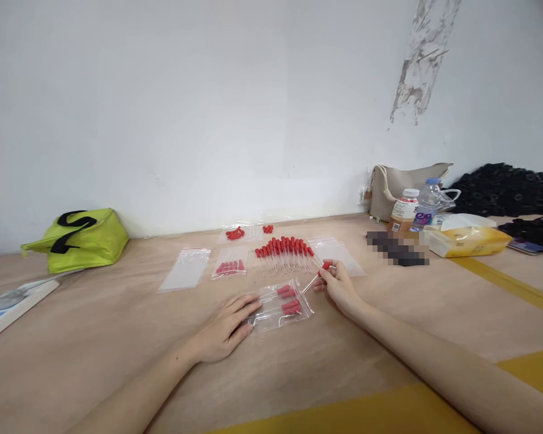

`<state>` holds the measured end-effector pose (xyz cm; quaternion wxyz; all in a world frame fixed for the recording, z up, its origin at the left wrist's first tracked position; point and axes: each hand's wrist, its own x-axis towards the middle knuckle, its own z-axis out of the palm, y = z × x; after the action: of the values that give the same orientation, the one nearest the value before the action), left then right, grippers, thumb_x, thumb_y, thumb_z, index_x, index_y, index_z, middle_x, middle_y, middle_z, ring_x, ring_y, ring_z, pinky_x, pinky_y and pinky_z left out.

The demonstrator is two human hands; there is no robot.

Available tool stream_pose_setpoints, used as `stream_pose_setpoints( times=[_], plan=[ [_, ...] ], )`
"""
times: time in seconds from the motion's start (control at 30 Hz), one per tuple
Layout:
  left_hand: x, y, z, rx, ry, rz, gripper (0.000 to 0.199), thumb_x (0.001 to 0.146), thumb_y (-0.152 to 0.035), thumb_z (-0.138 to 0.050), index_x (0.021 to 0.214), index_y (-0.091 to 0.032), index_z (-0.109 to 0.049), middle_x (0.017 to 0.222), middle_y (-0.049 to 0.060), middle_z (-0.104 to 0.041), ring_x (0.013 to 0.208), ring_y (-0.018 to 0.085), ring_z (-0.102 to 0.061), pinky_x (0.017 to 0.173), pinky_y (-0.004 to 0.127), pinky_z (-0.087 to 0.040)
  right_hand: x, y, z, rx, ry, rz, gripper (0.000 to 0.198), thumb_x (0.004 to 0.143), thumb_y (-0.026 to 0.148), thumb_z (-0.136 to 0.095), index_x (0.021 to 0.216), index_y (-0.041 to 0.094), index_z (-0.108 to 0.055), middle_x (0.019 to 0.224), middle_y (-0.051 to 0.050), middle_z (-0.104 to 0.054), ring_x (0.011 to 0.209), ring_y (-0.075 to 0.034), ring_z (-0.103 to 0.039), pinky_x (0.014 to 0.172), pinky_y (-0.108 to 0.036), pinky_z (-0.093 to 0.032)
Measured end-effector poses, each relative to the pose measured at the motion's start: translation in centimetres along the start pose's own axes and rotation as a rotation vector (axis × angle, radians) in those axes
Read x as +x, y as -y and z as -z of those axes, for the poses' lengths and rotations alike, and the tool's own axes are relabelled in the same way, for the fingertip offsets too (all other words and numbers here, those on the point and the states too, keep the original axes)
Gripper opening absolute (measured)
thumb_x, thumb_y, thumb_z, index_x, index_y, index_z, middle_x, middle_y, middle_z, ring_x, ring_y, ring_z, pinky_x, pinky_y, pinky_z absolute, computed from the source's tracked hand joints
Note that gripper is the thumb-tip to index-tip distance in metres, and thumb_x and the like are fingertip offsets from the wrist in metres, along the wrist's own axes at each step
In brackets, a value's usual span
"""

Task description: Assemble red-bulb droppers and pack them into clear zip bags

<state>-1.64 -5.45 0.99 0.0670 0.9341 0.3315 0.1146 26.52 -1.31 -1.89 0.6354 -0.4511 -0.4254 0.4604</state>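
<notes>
A clear zip bag (277, 313) lies on the table with several red-bulbed droppers (291, 307) in it. My left hand (228, 325) rests over the bag's left end, fingers stretched out and pressing it down. Between thumb and fingers my right hand (337, 283) pinches another dropper (326, 266) by its red bulb. Its clear tube slants down left to the bag's right end; whether the tip is inside I cannot tell. Just beyond the bag, a fanned row of droppers (284, 247) lies with bulbs pointing away from me.
Behind are a filled bag of droppers (230, 265), flat bags on the left (185, 269) and right (339, 256), and loose red bulbs (235, 233). A yellow-green pouch (85, 241) stands left. Bottles (405, 211), a tissue pack (468, 238) and a beige handbag (402, 175) stand right.
</notes>
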Motion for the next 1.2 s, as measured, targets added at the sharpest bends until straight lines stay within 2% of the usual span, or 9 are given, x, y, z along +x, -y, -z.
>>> stream_pose_setpoints(
  times=[0.13, 0.3, 0.37, 0.43, 0.6, 0.77, 0.87, 1.07, 1.2],
  plan=[
    [0.0, -0.1, 0.0, -0.006, 0.0, -0.004, 0.041, 0.091, -0.028, -0.033, 0.132, -0.028, -0.031, 0.136, 0.004, -0.033, 0.124, 0.021, -0.031, 0.102, 0.04, -0.027, -1.0, 0.4, 0.0, -0.002, 0.033, -0.026, 0.034, 0.064, 0.032, -0.056, 0.087, 0.023, -0.033, 0.064, 0.008, -0.049, 0.046, -0.009, -0.053, 0.045, -0.024, -0.045],
    [-0.1, 0.0, 0.0, -0.01, 0.002, 0.01, 0.041, 0.091, -0.027, -0.034, 0.132, -0.028, -0.031, 0.138, 0.003, -0.031, 0.125, 0.021, -0.029, 0.103, 0.04, -0.026, -1.1, 0.6, 0.2, 0.036, -0.064, -0.026, 0.035, 0.062, 0.029, -0.058, 0.086, 0.024, -0.033, 0.062, 0.007, -0.05, 0.048, -0.011, -0.055, 0.047, -0.026, -0.047],
    [-0.1, 0.1, 0.0, -0.015, -0.001, 0.012, 0.042, 0.09, -0.027, -0.035, 0.132, -0.028, -0.031, 0.138, 0.002, -0.031, 0.125, 0.02, -0.029, 0.103, 0.04, -0.026, -1.2, 0.4, 0.3, 0.0, -0.044, -0.05, 0.033, 0.061, 0.029, -0.06, 0.082, 0.023, -0.035, 0.062, 0.006, -0.052, 0.05, -0.012, -0.055, 0.049, -0.027, -0.047],
    [-0.1, 0.1, 0.0, -0.017, 0.003, 0.016, 0.043, 0.09, -0.027, -0.035, 0.133, -0.028, -0.03, 0.138, 0.002, -0.032, 0.125, 0.02, -0.029, 0.103, 0.039, -0.026, -1.4, 0.2, 0.2, -0.127, 0.022, -0.034, 0.03, 0.06, 0.031, -0.063, 0.077, 0.021, -0.041, 0.063, 0.003, -0.054, 0.053, -0.012, -0.055, 0.051, -0.026, -0.046],
    [-0.1, -0.1, 0.1, -0.011, 0.009, 0.023, 0.043, 0.09, -0.028, -0.035, 0.133, -0.028, -0.029, 0.138, 0.002, -0.032, 0.125, 0.02, -0.03, 0.104, 0.041, -0.025, -2.0, 0.0, -0.3, -0.549, 0.179, 0.204, 0.022, 0.059, 0.034, -0.066, 0.068, 0.015, -0.059, 0.063, -0.001, -0.059, 0.06, -0.013, -0.052, 0.055, -0.025, -0.041],
    [-0.1, 0.0, 0.1, -0.017, -0.004, 0.005, 0.043, 0.091, -0.028, -0.034, 0.133, -0.028, -0.029, 0.138, 0.002, -0.033, 0.125, 0.02, -0.031, 0.103, 0.041, -0.026, -1.8, 0.4, -0.1, -0.771, 0.373, 0.273, 0.023, 0.073, 0.038, -0.054, 0.075, 0.021, -0.07, 0.061, 0.0, -0.063, 0.056, -0.013, -0.051, 0.053, -0.024, -0.037],
    [-0.1, 0.2, 0.0, -0.012, 0.009, 0.008, 0.044, 0.091, -0.029, -0.034, 0.134, -0.029, -0.027, 0.138, 0.001, -0.033, 0.125, 0.02, -0.029, 0.103, 0.042, -0.026, -1.7, 0.5, 0.0, -0.789, 0.443, 0.288, 0.027, 0.076, 0.038, -0.051, 0.072, 0.02, -0.071, 0.061, -0.001, -0.064, 0.055, -0.013, -0.05, 0.052, -0.024, -0.036],
    [-0.2, 0.5, -0.3, -0.008, 0.018, 0.005, 0.043, 0.091, -0.03, -0.033, 0.134, -0.031, -0.027, 0.14, 0.001, -0.03, 0.127, 0.021, -0.027, 0.103, 0.042, -0.025, -1.9, 0.2, -0.6, -0.747, 0.413, 0.305, 0.019, 0.072, 0.027, -0.054, 0.079, 0.021, -0.07, 0.073, -0.002, -0.068, 0.061, -0.014, -0.056, 0.058, -0.026, -0.042],
    [-0.2, 0.5, -0.3, -0.018, 0.01, -0.005, 0.044, 0.091, -0.029, -0.034, 0.134, -0.029, -0.027, 0.14, 0.001, -0.03, 0.127, 0.02, -0.026, 0.104, 0.041, -0.023, -1.7, 0.1, -0.8, -0.682, 0.459, 0.231, 0.023, 0.075, 0.026, -0.049, 0.085, 0.019, -0.068, 0.081, -0.004, -0.068, 0.07, -0.017, -0.06, 0.065, -0.03, -0.046]
  ],
)
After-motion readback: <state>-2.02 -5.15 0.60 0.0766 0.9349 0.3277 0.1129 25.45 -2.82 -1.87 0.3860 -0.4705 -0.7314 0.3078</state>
